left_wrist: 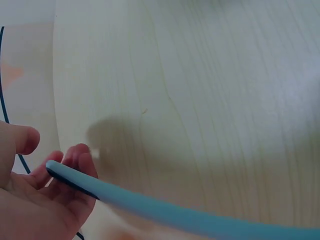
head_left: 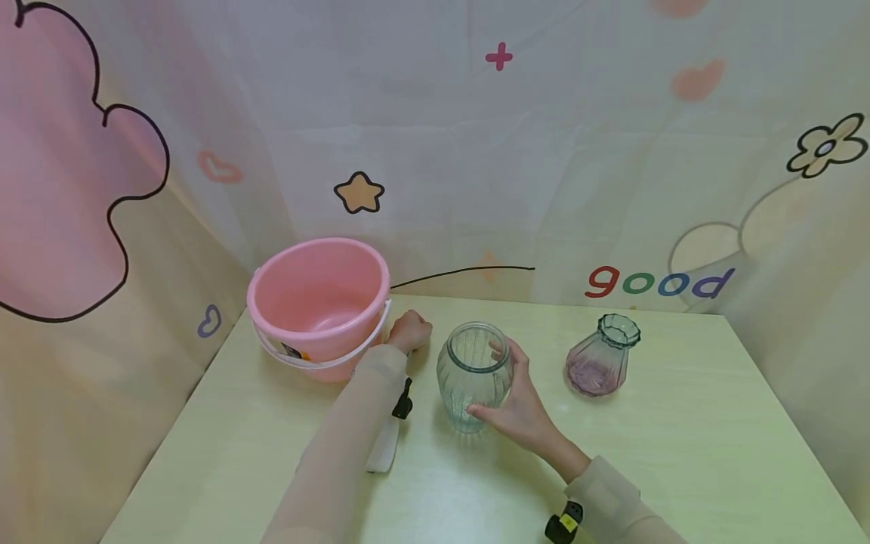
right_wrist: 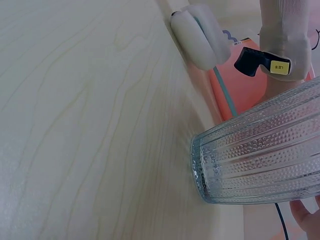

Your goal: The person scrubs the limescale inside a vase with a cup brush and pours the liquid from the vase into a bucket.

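My right hand (head_left: 519,404) grips a clear ribbed glass vase (head_left: 472,378) from its right side, thumb on the near face and fingers round the far side. In the right wrist view the vase (right_wrist: 250,160) shows its thick base; whether it touches the table I cannot tell. My left hand (head_left: 410,331), beside the bucket, holds a sponge brush by its slim blue handle (left_wrist: 150,205). The handle's end lies among the curled fingers, the thumb apart from it. Its white sponge head (head_left: 384,447) points toward me, partly hidden by the left sleeve in the head view.
A pink bucket (head_left: 319,291) with a white handle stands at the back left, close to my left hand. A smaller faceted vase (head_left: 598,366), purple at its base, stands on the right of the pale wooden table (head_left: 693,446). A printed curtain (head_left: 435,151) hangs behind.
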Motion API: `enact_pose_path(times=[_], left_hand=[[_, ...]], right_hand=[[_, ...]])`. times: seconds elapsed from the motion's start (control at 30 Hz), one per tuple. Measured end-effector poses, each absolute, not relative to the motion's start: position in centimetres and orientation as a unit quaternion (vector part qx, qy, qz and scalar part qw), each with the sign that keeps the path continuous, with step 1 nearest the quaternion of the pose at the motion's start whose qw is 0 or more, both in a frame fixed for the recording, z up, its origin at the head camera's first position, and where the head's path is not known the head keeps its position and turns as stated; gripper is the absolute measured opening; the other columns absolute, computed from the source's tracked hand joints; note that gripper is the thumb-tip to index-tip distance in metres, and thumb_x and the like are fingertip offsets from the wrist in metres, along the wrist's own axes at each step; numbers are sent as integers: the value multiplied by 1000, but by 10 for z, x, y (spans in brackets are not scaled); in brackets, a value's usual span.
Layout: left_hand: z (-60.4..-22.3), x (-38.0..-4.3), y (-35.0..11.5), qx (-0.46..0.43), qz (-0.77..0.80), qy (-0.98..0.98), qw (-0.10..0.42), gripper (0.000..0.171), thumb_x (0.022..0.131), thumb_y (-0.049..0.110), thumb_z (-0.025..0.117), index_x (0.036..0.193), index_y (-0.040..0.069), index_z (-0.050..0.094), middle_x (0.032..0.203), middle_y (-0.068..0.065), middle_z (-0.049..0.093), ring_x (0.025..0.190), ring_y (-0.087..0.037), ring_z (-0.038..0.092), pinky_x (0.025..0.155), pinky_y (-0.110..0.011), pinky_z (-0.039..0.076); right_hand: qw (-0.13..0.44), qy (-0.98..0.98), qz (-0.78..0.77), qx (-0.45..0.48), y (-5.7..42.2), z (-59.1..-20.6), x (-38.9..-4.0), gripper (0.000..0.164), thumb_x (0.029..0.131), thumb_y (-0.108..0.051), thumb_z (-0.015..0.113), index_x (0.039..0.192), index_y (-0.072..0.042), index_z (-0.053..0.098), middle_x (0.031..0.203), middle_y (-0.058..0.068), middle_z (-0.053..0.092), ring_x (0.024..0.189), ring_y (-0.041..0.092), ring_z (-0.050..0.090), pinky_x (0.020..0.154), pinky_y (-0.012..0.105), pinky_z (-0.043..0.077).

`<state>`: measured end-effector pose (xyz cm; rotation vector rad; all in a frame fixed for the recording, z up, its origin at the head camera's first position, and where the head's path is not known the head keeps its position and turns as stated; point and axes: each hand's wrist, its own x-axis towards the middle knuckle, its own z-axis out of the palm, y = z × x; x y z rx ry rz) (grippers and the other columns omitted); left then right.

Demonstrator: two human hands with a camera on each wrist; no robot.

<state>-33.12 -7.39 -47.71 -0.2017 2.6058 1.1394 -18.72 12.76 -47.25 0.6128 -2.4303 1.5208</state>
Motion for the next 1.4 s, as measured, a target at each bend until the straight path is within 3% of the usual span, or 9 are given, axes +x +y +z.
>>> enact_pose_path(times=[0.13, 0.2, 0.27, 0.57, 0.87, 1.07, 1.17, 1.4], left_hand=[[-475, -329, -76, -63, 387, 908, 147, 21, 92, 22, 43, 99, 3, 51, 87, -8, 55, 72, -21, 52, 66, -33, 46], [-474, -327, -77, -56, 381, 911, 145, 29, 92, 23, 43, 109, 2, 51, 104, -11, 57, 90, -24, 54, 81, -38, 46], [-472, -326, -77, -52, 379, 913, 142, 32, 92, 23, 43, 113, 0, 51, 112, -13, 56, 99, -26, 53, 88, -40, 44], [-466, -320, -77, -43, 360, 924, 120, 30, 91, 21, 44, 110, 0, 53, 109, -13, 58, 92, -25, 53, 81, -37, 46], [-469, -318, -80, -27, 347, 931, 108, 29, 89, 21, 45, 107, -1, 51, 107, -15, 57, 96, -28, 54, 85, -37, 44], [-469, -314, -81, 10, 353, 931, 92, 33, 91, 21, 44, 115, 0, 50, 118, -16, 55, 108, -29, 52, 92, -39, 42], [-466, -313, -83, 23, 358, 930, 83, 32, 91, 21, 45, 116, 1, 50, 119, -16, 55, 109, -29, 52, 92, -40, 41], [-450, -302, -83, 51, 385, 916, 95, 35, 93, 24, 45, 121, 4, 48, 126, -13, 52, 116, -26, 49, 95, -40, 40]], right_hand=[[104, -826, 515, 205, 128, -473, -188, 113, 61, -13, 86, 143, -18, 8, 143, 11, 31, 131, 33, 33, 102, 58, 26], [103, -827, 514, 202, 128, -473, -188, 114, 60, -13, 86, 143, -19, 8, 143, 11, 31, 131, 33, 33, 102, 58, 26], [105, -829, 511, 203, 128, -472, -188, 114, 60, -13, 86, 143, -18, 7, 143, 12, 31, 132, 33, 33, 102, 58, 26], [108, -829, 511, 203, 120, -448, -174, 109, 62, -1, 82, 141, -2, 7, 141, 25, 31, 130, 42, 31, 100, 62, 24], [95, -837, 509, 178, 125, -474, -184, 118, 63, -10, 84, 145, -19, -2, 145, 17, 29, 134, 36, 28, 104, 58, 22], [77, -836, 516, 169, 127, -476, -183, 119, 66, -15, 82, 146, -23, -6, 151, 18, 11, 136, 40, 21, 104, 59, 20], [68, -831, 525, 172, 128, -477, -182, 119, 67, -13, 82, 146, -23, -7, 151, 19, 9, 135, 41, 21, 102, 59, 23], [19, -813, 549, 195, 132, -458, -171, 112, 71, -3, 76, 144, -3, -10, 149, 28, 5, 135, 45, 16, 100, 60, 26]])
